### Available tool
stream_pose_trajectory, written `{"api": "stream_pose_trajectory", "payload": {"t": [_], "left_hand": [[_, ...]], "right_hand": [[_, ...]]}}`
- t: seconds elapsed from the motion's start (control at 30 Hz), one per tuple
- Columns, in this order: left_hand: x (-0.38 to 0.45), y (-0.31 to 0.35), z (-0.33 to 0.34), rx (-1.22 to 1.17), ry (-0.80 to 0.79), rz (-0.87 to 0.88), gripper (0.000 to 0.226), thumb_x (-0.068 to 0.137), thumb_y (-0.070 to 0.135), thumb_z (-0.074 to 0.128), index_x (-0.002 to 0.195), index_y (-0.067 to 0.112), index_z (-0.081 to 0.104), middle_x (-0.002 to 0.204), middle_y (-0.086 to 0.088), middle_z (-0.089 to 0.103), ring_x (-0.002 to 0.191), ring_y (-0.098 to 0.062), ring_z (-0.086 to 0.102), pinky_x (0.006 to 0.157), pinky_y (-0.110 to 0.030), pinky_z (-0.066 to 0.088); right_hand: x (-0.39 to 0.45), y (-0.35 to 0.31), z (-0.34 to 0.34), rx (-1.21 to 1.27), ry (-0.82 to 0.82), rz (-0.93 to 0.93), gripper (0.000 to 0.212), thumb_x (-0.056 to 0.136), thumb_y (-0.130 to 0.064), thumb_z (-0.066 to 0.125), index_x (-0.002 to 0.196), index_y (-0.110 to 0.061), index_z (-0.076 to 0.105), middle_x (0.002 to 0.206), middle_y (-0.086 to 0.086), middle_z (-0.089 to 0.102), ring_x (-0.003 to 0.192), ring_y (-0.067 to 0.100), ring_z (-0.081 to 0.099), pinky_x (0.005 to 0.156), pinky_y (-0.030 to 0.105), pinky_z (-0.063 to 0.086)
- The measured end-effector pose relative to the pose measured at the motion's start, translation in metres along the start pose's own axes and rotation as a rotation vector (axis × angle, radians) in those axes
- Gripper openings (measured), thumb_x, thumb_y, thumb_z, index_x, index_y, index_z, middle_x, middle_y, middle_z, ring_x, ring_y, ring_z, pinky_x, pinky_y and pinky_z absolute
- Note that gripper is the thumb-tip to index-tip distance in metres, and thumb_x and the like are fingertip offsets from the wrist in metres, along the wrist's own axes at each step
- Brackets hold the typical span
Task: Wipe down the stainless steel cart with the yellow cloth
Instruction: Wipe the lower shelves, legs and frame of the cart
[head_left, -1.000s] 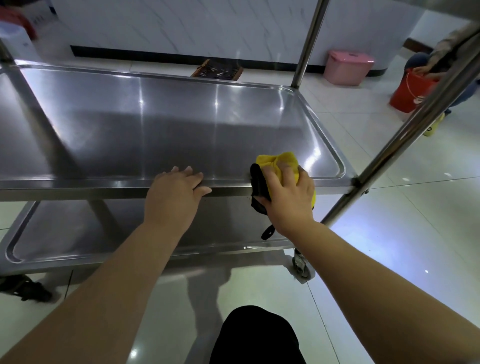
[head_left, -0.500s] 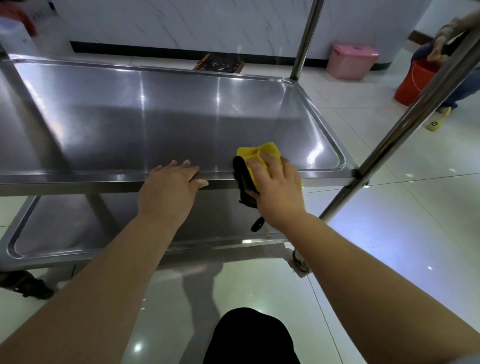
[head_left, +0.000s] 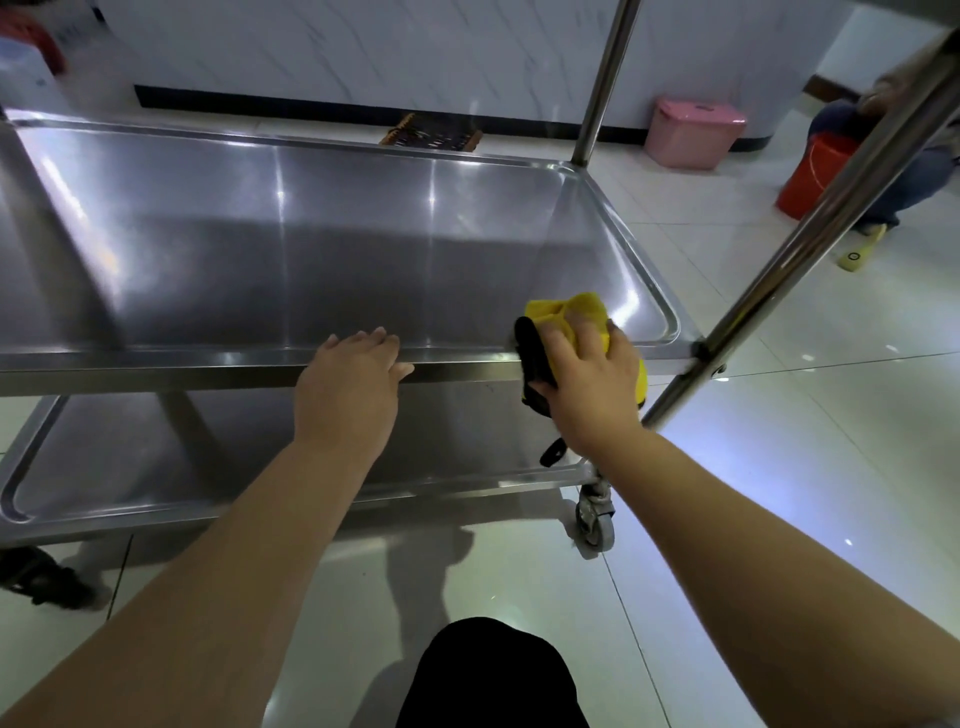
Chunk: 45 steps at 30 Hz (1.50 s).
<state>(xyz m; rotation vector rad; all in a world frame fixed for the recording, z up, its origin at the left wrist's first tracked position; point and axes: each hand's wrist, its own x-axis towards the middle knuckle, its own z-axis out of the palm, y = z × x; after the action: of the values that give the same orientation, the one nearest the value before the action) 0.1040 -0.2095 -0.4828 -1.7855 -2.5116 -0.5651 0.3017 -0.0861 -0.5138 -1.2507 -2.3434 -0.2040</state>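
Yellow cloth (head_left: 582, 317), with a black part on its left side, is grasped by the right hand (head_left: 589, 382), whose fingers are curled over it. The cloth is pressed onto the near rim of the cart (head_left: 260, 358), at the right end of the middle shelf (head_left: 311, 249), just beside the near right post (head_left: 810, 234). Part of the cloth is draped over the rim's front edge, and a black loop is seen hanging below the hand.

The left hand (head_left: 353, 384) is laid flat on the same rim, fingers straight and together, nothing held in it; it is placed left of the cloth, apart from it. Both forearms are stretched forward from the bottom of the view.

The shelf is a shallow steel tray with a raised rim, and streaks of light are reflected in it. A lower shelf (head_left: 104, 467) of the same kind is seen beneath it, and a caster (head_left: 595, 519) is fixed under its near right corner. A far post (head_left: 605, 78) rises at the far right corner.

The cart is stood on a pale tiled floor (head_left: 779, 441). Beyond it a pink box (head_left: 693, 132) is set against a white wall (head_left: 415, 47). At the right a red bucket (head_left: 813, 174) is seen beside another person (head_left: 909, 171), who is partly hidden by the near post. A dark knee (head_left: 493, 675) is visible at the bottom edge.
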Motion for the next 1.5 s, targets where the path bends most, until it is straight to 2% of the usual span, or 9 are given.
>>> {"api": "stream_pose_trajectory", "payload": {"t": [0.23, 0.4, 0.6, 0.73, 0.83, 1.03, 1.17, 1.33, 1.5], "left_hand": [[-0.007, -0.004, 0.002, -0.039, 0.029, -0.022, 0.036, 0.097, 0.025, 0.047, 0.128, 0.007, 0.056, 0.136, -0.010, 0.052, 0.128, -0.025, 0.046, 0.110, -0.035, 0.024], [-0.014, 0.002, 0.000, -0.025, 0.025, -0.021, 0.037, 0.098, 0.027, 0.045, 0.129, 0.010, 0.055, 0.137, -0.007, 0.051, 0.129, -0.023, 0.045, 0.110, -0.032, 0.024], [-0.018, 0.020, 0.004, -0.041, 0.021, 0.029, 0.030, 0.096, 0.019, 0.050, 0.120, 0.004, 0.061, 0.126, -0.012, 0.060, 0.117, -0.028, 0.055, 0.101, -0.037, 0.036], [-0.015, 0.030, 0.006, -0.095, -0.032, 0.064, 0.028, 0.096, 0.009, 0.049, 0.121, 0.005, 0.061, 0.123, -0.013, 0.061, 0.115, -0.029, 0.055, 0.095, -0.036, 0.041], [-0.011, 0.032, 0.002, -0.118, -0.075, 0.071, 0.035, 0.098, 0.017, 0.048, 0.132, 0.012, 0.053, 0.131, -0.006, 0.056, 0.121, -0.023, 0.050, 0.100, -0.032, 0.036], [-0.015, 0.012, -0.011, 0.073, 0.035, 0.087, 0.050, 0.089, 0.041, 0.059, 0.130, 0.014, 0.055, 0.132, -0.008, 0.056, 0.122, -0.028, 0.049, 0.104, -0.045, 0.035], [-0.016, -0.014, -0.015, 0.189, -0.093, -0.024, 0.062, 0.089, 0.061, 0.038, 0.138, 0.023, 0.044, 0.144, -0.002, 0.043, 0.135, -0.026, 0.035, 0.111, -0.046, 0.023], [-0.015, -0.024, -0.012, 0.168, -0.111, -0.025, 0.055, 0.093, 0.056, 0.034, 0.140, 0.027, 0.040, 0.148, -0.001, 0.038, 0.137, -0.029, 0.031, 0.113, -0.043, 0.021], [-0.015, -0.027, -0.009, 0.131, -0.081, -0.023, 0.049, 0.095, 0.047, 0.040, 0.139, 0.027, 0.043, 0.147, -0.002, 0.040, 0.136, -0.029, 0.032, 0.112, -0.042, 0.021]], "right_hand": [[-0.003, -0.077, 0.008, 0.039, -0.046, -0.096, 0.063, 0.068, -0.022, 0.082, 0.125, -0.019, 0.057, 0.135, 0.014, 0.051, 0.122, 0.052, 0.042, 0.098, 0.059, 0.035], [-0.009, -0.054, 0.011, -0.004, 0.012, -0.142, 0.078, 0.049, -0.024, 0.091, 0.121, -0.020, 0.060, 0.126, 0.010, 0.058, 0.109, 0.045, 0.054, 0.088, 0.053, 0.047], [-0.014, -0.027, 0.008, 0.022, 0.023, -0.150, 0.079, 0.058, -0.024, 0.088, 0.126, -0.021, 0.049, 0.130, 0.012, 0.055, 0.112, 0.047, 0.051, 0.091, 0.054, 0.043], [-0.016, -0.006, 0.004, 0.036, -0.001, -0.122, 0.072, 0.064, -0.020, 0.085, 0.127, -0.018, 0.051, 0.133, 0.013, 0.053, 0.112, 0.049, 0.049, 0.092, 0.055, 0.041], [-0.014, 0.007, -0.001, 0.053, -0.019, -0.090, 0.062, 0.073, -0.027, 0.078, 0.129, -0.014, 0.054, 0.134, 0.015, 0.052, 0.115, 0.050, 0.047, 0.094, 0.055, 0.039], [-0.005, 0.012, -0.006, 0.063, -0.068, 0.001, 0.063, 0.075, -0.030, 0.078, 0.130, -0.012, 0.055, 0.135, 0.019, 0.050, 0.117, 0.053, 0.043, 0.099, 0.057, 0.034], [-0.002, 0.004, -0.010, 0.046, -0.130, 0.034, 0.066, 0.081, -0.035, 0.072, 0.139, -0.020, 0.046, 0.146, 0.014, 0.038, 0.128, 0.049, 0.030, 0.106, 0.053, 0.023], [0.000, -0.025, -0.014, -0.004, -0.192, 0.089, 0.061, 0.089, -0.043, 0.059, 0.143, -0.033, 0.032, 0.150, 0.006, 0.024, 0.133, 0.044, 0.017, 0.108, 0.053, 0.015], [0.008, -0.073, -0.009, 0.019, -0.237, -0.018, 0.057, 0.091, -0.043, 0.055, 0.142, -0.040, 0.028, 0.150, 0.003, 0.020, 0.133, 0.043, 0.016, 0.107, 0.053, 0.016]]}}
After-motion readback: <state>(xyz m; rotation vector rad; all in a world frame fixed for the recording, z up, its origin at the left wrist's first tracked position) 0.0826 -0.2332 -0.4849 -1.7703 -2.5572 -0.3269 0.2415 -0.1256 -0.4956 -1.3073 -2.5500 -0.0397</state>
